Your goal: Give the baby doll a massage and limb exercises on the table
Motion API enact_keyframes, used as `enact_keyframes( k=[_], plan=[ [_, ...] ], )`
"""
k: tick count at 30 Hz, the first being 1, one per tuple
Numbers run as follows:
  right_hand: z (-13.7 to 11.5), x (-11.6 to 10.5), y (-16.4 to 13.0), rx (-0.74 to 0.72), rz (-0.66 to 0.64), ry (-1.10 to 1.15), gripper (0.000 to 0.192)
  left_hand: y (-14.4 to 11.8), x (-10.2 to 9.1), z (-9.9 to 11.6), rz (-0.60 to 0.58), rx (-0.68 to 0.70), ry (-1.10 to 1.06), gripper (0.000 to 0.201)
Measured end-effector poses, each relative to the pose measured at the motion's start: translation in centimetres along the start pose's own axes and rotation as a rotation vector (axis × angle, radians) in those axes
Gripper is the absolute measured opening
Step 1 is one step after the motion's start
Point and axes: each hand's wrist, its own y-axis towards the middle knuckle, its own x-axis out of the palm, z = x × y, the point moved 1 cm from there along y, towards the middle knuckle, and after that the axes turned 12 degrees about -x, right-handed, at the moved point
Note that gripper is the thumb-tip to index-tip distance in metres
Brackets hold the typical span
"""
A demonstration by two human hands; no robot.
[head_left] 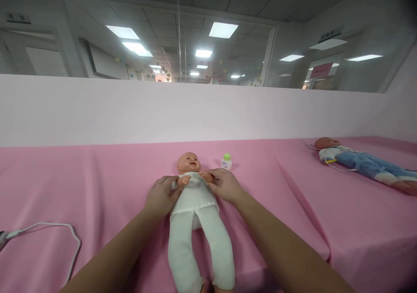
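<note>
A baby doll (194,197) with a white cloth body lies on its back on the pink cloth (124,167), its head toward the wall. My left hand (163,196) is closed around the doll's arm on the left of the picture, near its small hand. Closed on the doll's other arm is my right hand (226,184). Both doll arms are bent up over its chest. Just beyond my right hand stands a small white bottle (226,161) with a green cap.
Far right lies a second doll (361,160) in blue and white clothes, with a thin tube near it. A white cable (48,224) runs across the cloth at the left. Behind the cloth rises a low white wall (202,112) with glass above.
</note>
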Motion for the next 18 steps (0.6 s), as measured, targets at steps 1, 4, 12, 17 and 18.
enact_keyframes(
  k=[1, 4, 12, 17, 18],
  plan=[
    [-0.4, 0.2, 0.1, -0.054, -0.034, -0.062, 0.033, -0.1, 0.2, 0.3, 0.003, 0.038, 0.049, 0.039],
    [-1.1, 0.8, 0.5, -0.126, -0.084, -0.159, 0.032, 0.0, 0.5, 0.3, 0.013, 0.058, 0.101, 0.039],
    [0.8, 0.3, -0.1, 0.130, 0.083, 0.125, 0.033, 1.0, -0.6, -2.1, 0.018, -0.216, -0.224, 0.039],
    [6.0, 0.0, -1.0, 0.477, 0.308, 0.337, 0.031, 2.3, -1.3, -5.0, 0.099, -0.494, -0.474, 0.038],
    [7.1, 0.0, -1.2, 0.534, 0.337, 0.359, 0.030, 2.5, -1.3, -5.5, 0.143, -0.538, -0.504, 0.037]
  ],
)
